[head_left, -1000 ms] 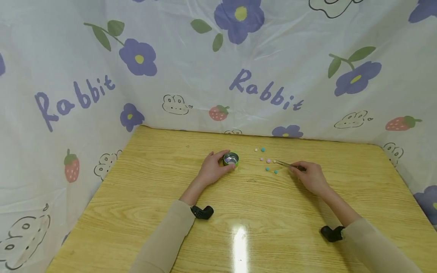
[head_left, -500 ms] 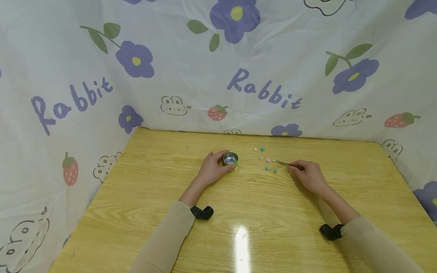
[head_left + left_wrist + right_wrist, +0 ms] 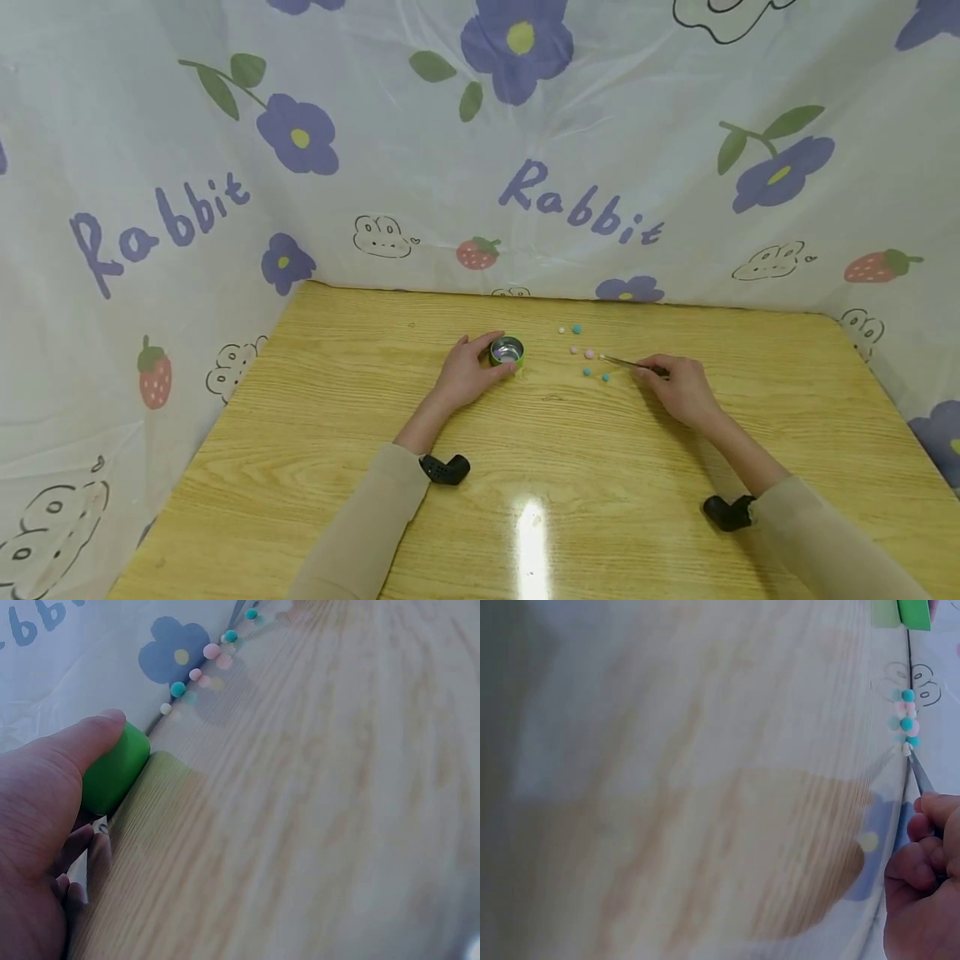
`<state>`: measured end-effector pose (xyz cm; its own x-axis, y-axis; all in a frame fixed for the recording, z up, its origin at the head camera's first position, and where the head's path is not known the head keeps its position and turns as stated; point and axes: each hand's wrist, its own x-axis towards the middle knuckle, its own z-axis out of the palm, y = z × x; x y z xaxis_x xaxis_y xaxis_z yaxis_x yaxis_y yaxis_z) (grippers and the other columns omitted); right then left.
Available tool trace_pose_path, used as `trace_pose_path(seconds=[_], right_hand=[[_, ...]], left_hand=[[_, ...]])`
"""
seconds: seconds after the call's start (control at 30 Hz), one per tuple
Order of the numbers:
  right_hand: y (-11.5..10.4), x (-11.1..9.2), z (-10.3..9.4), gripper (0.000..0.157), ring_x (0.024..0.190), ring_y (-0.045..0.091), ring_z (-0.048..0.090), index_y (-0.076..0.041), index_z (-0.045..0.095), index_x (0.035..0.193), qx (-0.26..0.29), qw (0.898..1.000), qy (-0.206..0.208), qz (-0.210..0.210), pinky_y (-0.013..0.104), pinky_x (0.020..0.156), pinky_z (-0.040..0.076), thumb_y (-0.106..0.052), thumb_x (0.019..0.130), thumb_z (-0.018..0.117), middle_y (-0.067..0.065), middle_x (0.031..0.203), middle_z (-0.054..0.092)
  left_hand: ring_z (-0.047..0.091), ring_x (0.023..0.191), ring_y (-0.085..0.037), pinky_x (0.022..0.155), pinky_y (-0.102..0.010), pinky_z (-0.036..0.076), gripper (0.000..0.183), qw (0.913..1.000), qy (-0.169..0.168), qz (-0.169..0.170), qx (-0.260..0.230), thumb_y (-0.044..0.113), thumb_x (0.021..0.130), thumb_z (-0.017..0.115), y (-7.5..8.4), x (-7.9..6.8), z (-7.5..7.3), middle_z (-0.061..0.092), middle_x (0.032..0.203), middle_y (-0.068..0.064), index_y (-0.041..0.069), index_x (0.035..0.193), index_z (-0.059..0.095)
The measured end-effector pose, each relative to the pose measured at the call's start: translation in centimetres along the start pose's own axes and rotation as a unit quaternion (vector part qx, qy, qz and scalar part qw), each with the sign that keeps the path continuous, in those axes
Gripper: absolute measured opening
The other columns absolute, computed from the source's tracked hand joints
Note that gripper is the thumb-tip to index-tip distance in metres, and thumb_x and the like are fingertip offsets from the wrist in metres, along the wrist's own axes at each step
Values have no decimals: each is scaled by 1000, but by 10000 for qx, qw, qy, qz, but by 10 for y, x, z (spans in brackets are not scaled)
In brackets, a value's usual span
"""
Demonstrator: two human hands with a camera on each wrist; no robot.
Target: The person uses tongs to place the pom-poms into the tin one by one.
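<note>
My left hand (image 3: 465, 375) grips a small round tin, green outside and silvery inside, with the thumb at its near side and fingers at the far side. The tin's green wall (image 3: 124, 769) shows in the left wrist view. In my right hand (image 3: 681, 390) is a pair of tweezers (image 3: 628, 362), pinched between thumb and fingers. Its tips touch a small whitish ball (image 3: 602, 357). Just left of that lie two pink balls (image 3: 589, 354). Teal balls (image 3: 587, 372) sit nearer me, and another teal ball (image 3: 577, 330) lies beside a white ball (image 3: 561, 331) farther back.
Everything stands on a wood-grain table (image 3: 570, 467). A white curtain (image 3: 420, 167) printed with flowers and rabbits hangs along its back and left side. Black wrist devices (image 3: 446, 469) sit at both sleeve cuffs.
The tweezers' two arms have drawn closer together at the whitish ball. My left hand and the tin have stayed in place. The head view has shifted slightly.
</note>
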<state>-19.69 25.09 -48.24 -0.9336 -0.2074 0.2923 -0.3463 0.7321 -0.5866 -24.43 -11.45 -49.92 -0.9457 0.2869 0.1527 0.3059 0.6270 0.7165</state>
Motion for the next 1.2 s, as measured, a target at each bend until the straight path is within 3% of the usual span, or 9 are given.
trace_pose_path(seconds=[0.23, 0.43, 0.6, 0.7, 0.9, 1.1, 1.2], right_hand=[[-3, 1, -4, 16, 82, 35, 72, 6, 75, 109, -2, 10000, -18, 55, 41, 66, 60, -4, 99, 68, 21, 96, 75], [-5, 5, -7, 17, 82, 35, 73, 8, 75, 109, 97, 9999, -6, -66, 42, 67, 61, -3, 100, 66, 21, 96, 74], [-8, 10, -8, 17, 80, 32, 72, 6, 75, 109, 188, 9998, 17, -65, 27, 62, 55, -5, 100, 67, 18, 92, 75], [-12, 13, -9, 16, 79, 32, 72, 6, 76, 107, 191, 9997, 86, -129, 25, 60, 54, -5, 100, 68, 17, 91, 75], [-21, 18, -4, 15, 81, 32, 72, 6, 76, 107, 230, 9996, 124, -113, 27, 62, 55, -5, 99, 68, 17, 92, 75], [-28, 22, 3, 16, 84, 34, 73, 5, 76, 108, 314, 9990, 91, -292, 43, 70, 62, -5, 100, 68, 17, 94, 76], [-33, 25, 6, 15, 85, 34, 73, 5, 76, 108, 371, 9988, 54, -318, 43, 71, 61, -5, 100, 68, 17, 94, 75]], left_hand=[[50, 138, -36, 126, -46, 16, 66, 9999, -34, -91, -40, 39, 93, 78, 2, 0, -2, 61, 142, -13, 11, 149, 56], [49, 138, -37, 126, -47, 17, 67, 9999, -28, -100, -36, 39, 92, 78, 1, 0, -2, 61, 142, -13, 11, 149, 56], [46, 140, -39, 126, -48, 16, 66, 9999, -28, -85, -62, 39, 93, 78, 1, 0, -1, 61, 142, -13, 12, 149, 56], [47, 139, -39, 126, -49, 16, 65, 10000, -10, -62, -70, 39, 93, 77, 0, 0, -1, 61, 142, -13, 12, 149, 56], [51, 136, -36, 126, -47, 15, 66, 10000, -4, 13, -28, 38, 93, 78, 1, -1, 0, 62, 141, -13, 11, 148, 56], [52, 135, -36, 126, -47, 15, 65, 10000, 5, 28, -13, 38, 93, 78, 1, -3, 1, 63, 140, -13, 11, 148, 56], [53, 135, -35, 126, -46, 15, 65, 10000, 20, 42, -24, 37, 93, 78, 1, -3, 1, 63, 139, -12, 11, 149, 56]])
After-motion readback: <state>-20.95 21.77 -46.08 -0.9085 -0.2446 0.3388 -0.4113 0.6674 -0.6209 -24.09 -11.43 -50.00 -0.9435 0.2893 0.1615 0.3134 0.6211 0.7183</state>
